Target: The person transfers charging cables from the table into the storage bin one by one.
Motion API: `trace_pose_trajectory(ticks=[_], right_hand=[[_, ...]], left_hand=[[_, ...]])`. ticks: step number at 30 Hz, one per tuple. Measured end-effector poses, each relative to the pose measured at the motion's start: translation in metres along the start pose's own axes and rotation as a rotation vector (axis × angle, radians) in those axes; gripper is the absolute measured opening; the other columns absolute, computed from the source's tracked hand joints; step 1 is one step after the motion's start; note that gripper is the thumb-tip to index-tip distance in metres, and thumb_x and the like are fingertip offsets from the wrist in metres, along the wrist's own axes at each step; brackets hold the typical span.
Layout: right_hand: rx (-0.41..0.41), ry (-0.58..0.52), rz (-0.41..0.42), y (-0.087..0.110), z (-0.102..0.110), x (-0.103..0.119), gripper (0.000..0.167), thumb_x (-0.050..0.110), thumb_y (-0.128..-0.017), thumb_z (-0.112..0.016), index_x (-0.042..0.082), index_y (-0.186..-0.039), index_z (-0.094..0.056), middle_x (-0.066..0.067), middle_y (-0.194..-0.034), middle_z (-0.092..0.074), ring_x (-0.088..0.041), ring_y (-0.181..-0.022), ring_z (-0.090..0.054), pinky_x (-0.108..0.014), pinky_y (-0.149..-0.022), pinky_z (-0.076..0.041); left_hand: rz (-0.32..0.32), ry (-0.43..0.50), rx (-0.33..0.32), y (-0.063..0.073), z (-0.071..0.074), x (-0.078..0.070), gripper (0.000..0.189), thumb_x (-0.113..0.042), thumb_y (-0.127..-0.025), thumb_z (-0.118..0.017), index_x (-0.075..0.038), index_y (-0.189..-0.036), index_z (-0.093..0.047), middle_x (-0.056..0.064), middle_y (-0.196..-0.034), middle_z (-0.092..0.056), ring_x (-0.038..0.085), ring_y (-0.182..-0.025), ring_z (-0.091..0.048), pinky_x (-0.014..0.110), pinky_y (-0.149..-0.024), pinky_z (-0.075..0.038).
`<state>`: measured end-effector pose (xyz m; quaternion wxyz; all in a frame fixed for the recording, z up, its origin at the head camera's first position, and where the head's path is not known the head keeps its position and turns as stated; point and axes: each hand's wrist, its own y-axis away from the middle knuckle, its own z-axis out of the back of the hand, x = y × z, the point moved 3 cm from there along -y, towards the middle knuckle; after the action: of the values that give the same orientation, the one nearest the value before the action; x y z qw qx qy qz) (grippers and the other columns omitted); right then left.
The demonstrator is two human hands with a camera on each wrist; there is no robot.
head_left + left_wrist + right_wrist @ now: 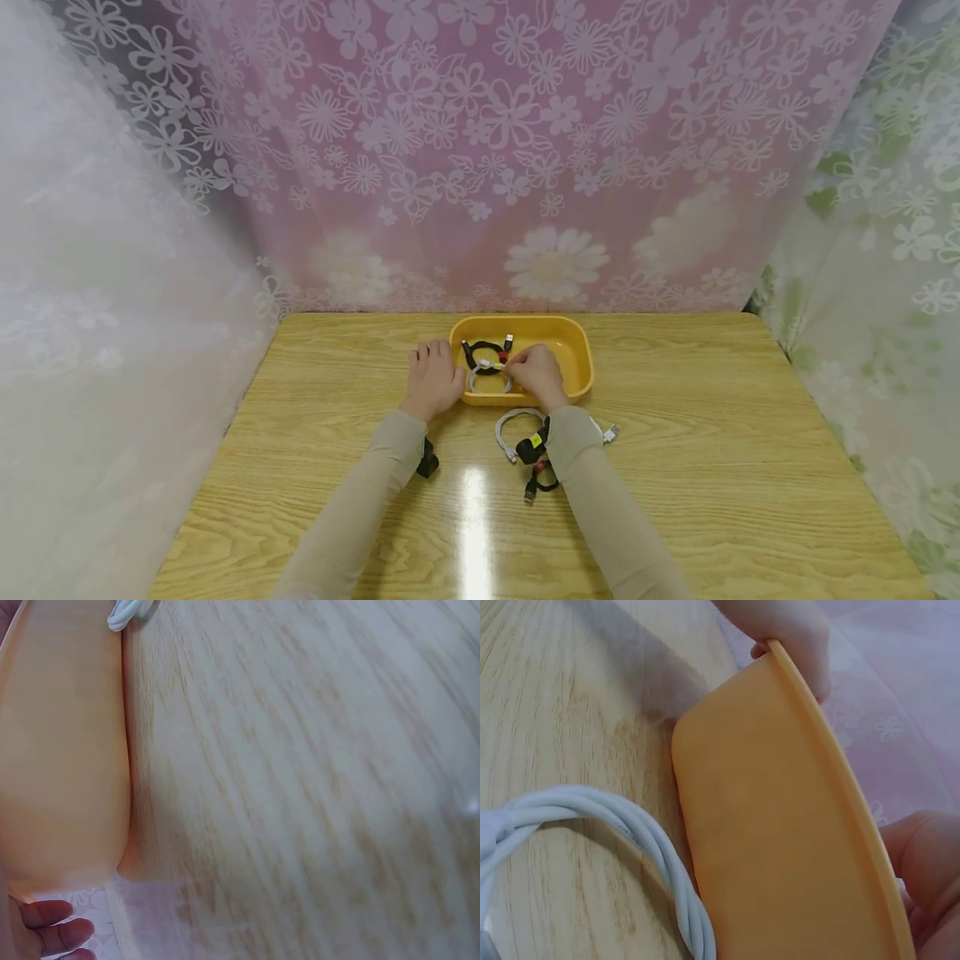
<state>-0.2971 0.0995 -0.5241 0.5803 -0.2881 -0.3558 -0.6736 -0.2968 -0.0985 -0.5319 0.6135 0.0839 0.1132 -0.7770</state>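
Note:
A yellow plastic bin point(577, 358) stands near the table's back edge. My left hand point(435, 377) holds its left rim, the thumb at the rim and the fingers outside; in the left wrist view, fingertips point(64, 934) show past the bin's end. Reaching over the front rim, my right hand point(538, 373) pinches a coiled white cable point(474, 385) inside the bin by its yellow-marked part. Beside that coil lies a black USB cable point(471, 354) with a red tie. The right wrist view shows part of my right hand point(930, 870) behind the rim.
On the table in front of the bin lie a coiled white cable point(501, 425) and a black cable point(546, 485) with a red tie. A white USB plug point(611, 433) pokes out right of my right sleeve point(592, 467). A floral curtain point(480, 167) hangs behind the table.

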Motion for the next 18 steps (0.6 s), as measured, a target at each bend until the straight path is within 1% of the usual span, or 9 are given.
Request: trace_pose_trajectory(ticks=[4,9,15,18], right_hand=[[0.009,0.051,-0.011,-0.0025,-0.0015,-0.0004,0.010,0.017,-0.082,-0.074,0.007,-0.081,-0.078,-0.004,-0.078,-0.071,-0.019,-0.061,-0.058,-0.030,-0.054,-0.044],[0.034,0.095,-0.020,-0.0035,-0.0021,0.0023,0.009,0.017,-0.082,-0.076,0.007,-0.081,-0.077,-0.004,-0.081,-0.070,-0.021,-0.066,-0.057,-0.033,-0.058,-0.043],[0.055,0.108,-0.008,-0.0054,-0.0045,0.0038,0.007,0.016,-0.083,-0.077,0.009,-0.081,-0.078,-0.004,-0.086,-0.071,-0.021,-0.070,-0.058,-0.034,-0.062,-0.045],[0.067,0.085,-0.001,-0.0063,-0.0066,0.0030,0.006,0.015,-0.083,-0.077,0.009,-0.084,-0.078,-0.005,-0.087,-0.071,-0.021,-0.071,-0.060,-0.033,-0.063,-0.048]], left_hand=[[0.001,-0.005,0.000,-0.0001,0.0007,-0.0008,0.030,-0.024,-0.101,-0.040,0.000,-0.118,-0.046,0.018,-0.115,-0.046,0.035,-0.101,-0.037,0.046,-0.089,-0.026],[-0.006,-0.002,-0.012,-0.0003,0.0006,-0.0001,0.027,-0.023,-0.099,-0.041,-0.001,-0.114,-0.046,0.017,-0.111,-0.046,0.034,-0.097,-0.035,0.045,-0.087,-0.025],[-0.006,0.006,-0.013,0.0002,0.0001,0.0003,0.026,-0.023,-0.099,-0.041,-0.002,-0.112,-0.046,0.016,-0.111,-0.046,0.033,-0.096,-0.035,0.045,-0.086,-0.025],[-0.002,0.016,-0.017,0.0005,0.0003,0.0001,0.025,-0.024,-0.098,-0.042,-0.002,-0.111,-0.047,0.016,-0.109,-0.046,0.033,-0.095,-0.036,0.045,-0.085,-0.025]])
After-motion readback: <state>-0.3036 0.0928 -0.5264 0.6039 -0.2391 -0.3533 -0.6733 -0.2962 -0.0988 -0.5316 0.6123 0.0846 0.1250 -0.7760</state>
